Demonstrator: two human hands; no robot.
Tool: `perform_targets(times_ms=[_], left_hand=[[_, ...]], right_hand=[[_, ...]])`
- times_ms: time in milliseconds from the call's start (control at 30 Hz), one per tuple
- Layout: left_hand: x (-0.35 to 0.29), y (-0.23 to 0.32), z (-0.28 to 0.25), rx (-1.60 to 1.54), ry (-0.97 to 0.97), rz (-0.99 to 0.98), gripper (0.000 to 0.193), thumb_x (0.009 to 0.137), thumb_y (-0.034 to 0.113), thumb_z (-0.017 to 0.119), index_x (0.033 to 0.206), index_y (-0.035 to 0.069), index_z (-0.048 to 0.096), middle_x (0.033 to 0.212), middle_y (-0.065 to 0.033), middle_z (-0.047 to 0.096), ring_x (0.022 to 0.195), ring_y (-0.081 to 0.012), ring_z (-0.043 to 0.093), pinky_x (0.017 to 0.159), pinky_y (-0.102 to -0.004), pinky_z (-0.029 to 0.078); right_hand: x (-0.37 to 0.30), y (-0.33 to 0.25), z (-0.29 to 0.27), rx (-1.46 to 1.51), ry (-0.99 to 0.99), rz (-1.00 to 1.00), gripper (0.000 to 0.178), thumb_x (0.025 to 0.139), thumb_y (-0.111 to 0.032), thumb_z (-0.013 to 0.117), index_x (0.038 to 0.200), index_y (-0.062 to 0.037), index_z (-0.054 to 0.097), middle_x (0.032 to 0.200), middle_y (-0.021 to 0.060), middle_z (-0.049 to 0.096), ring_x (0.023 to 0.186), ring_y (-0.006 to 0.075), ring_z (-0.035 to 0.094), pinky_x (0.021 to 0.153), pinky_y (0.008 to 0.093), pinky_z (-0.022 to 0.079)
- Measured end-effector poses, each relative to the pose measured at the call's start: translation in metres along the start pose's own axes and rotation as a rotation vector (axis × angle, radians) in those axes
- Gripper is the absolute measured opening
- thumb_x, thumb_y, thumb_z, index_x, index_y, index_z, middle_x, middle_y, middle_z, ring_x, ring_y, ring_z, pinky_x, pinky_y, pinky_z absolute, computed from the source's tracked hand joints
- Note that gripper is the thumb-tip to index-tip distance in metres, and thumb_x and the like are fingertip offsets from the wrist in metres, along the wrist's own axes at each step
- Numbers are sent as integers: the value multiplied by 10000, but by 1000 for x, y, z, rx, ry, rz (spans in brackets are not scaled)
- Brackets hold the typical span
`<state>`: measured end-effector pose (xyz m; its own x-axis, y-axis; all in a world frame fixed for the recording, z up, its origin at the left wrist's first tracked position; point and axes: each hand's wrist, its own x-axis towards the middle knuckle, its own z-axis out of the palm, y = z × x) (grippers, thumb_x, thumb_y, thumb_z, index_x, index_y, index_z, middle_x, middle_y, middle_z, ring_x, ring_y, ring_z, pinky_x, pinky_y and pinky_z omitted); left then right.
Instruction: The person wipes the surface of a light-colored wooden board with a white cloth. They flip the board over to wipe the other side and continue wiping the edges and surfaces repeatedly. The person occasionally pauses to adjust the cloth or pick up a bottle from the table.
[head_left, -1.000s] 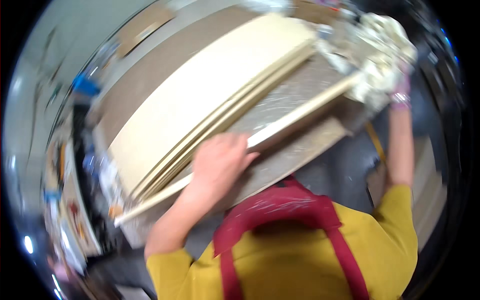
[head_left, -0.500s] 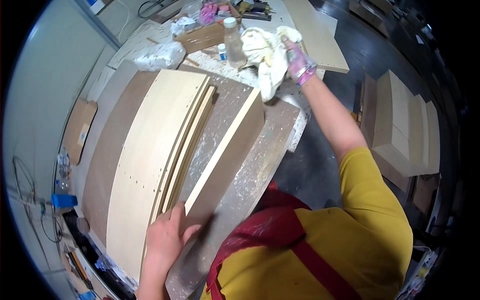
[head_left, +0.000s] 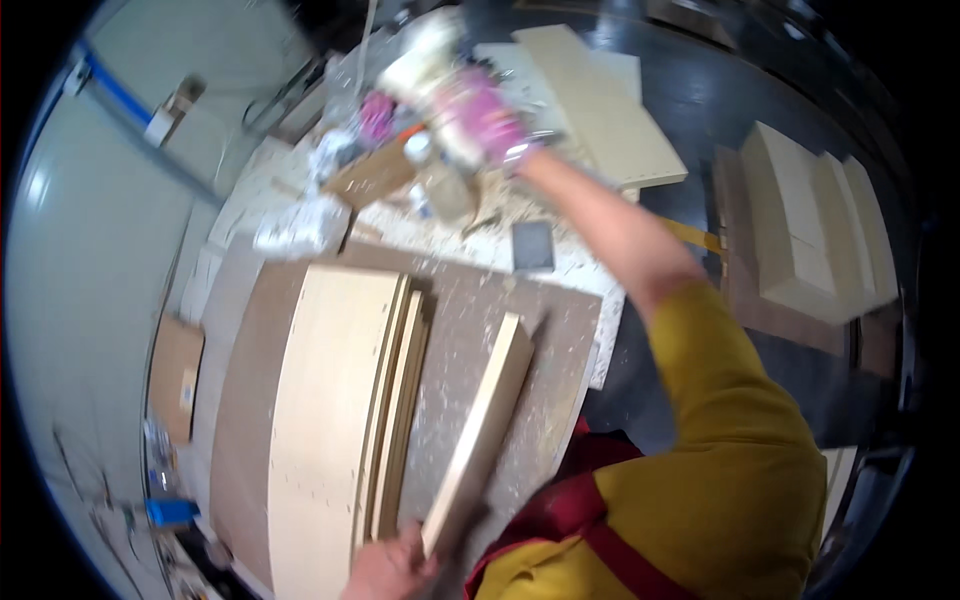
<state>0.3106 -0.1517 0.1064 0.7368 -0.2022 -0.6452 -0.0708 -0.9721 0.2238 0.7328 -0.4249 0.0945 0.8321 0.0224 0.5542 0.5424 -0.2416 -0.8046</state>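
Observation:
My right hand [head_left: 482, 116], in a pink glove, is raised at the far side over the cluttered work surface. It grips a bunched white cloth [head_left: 420, 68], both blurred by motion. A pale wooden board [head_left: 478, 435] stands on its long edge across the brown tabletop [head_left: 455, 330]. My bare left hand [head_left: 388, 570] has its fingers closed at the near end of this board, partly cut off by the lower edge of the picture. Just left of the board lie several stacked pale wooden panels [head_left: 325, 400], with rows of small holes in the top one.
A clear bottle with a white cap [head_left: 447, 192], a cardboard box [head_left: 370, 178] and a plastic-wrapped bundle [head_left: 302, 228] crowd the far side. A grey block [head_left: 532, 247] lies near them. More boards [head_left: 600, 105] rest beyond, and stacked pale panels [head_left: 800, 220] stand at right.
My right hand has lifted the cloth up and to the left, uncovering the grey block. The view has tilted, so the table sits lower. My left hand stays at the board's near end.

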Motion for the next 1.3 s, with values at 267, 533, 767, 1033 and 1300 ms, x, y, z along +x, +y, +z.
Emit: perform_targets(times_ms=[267,533,767,1033,1300], left_hand=[[20,15,-37,-100,-394,50,543,845,320,574,1258,3,422,917,-252,627,836,-380,621,719,-437,484],[114,-4,-47,-928,4,167,465,885,286,630,1273,71,490,1203,-104,556,1137,-223,517,978,-356,421],[217,14,-22,-998,643,497,960,694,-21,673,1457,34,93,1391,-164,320,1263,-274,358,1046,-372,310],[229,-1,8,-1322,580,356,856,723,266,775,1369,-8,285,1282,-148,444,1161,-263,463,995,-390,371],[212,16,2,-1276,444,379,771,718,190,750,1347,17,338,1212,-107,495,1094,-225,491,955,-365,394]], right_hand=[[7,83,91,223,-228,554,228,834,-206,640,1004,-56,611,881,104,625,816,221,614,686,355,500],[-68,-2,32,-418,-423,-390,511,637,-96,694,1134,-127,581,1140,160,508,968,355,570,772,397,501],[-111,-51,18,252,-571,-131,508,647,-37,726,1130,-33,571,1085,144,557,1011,264,566,848,342,455],[-163,-39,51,613,-670,-57,323,690,-34,724,978,-16,579,881,56,622,848,157,576,727,308,473],[-160,-26,48,781,-616,241,361,719,1,699,1059,-18,578,941,47,642,862,114,583,730,274,473]])
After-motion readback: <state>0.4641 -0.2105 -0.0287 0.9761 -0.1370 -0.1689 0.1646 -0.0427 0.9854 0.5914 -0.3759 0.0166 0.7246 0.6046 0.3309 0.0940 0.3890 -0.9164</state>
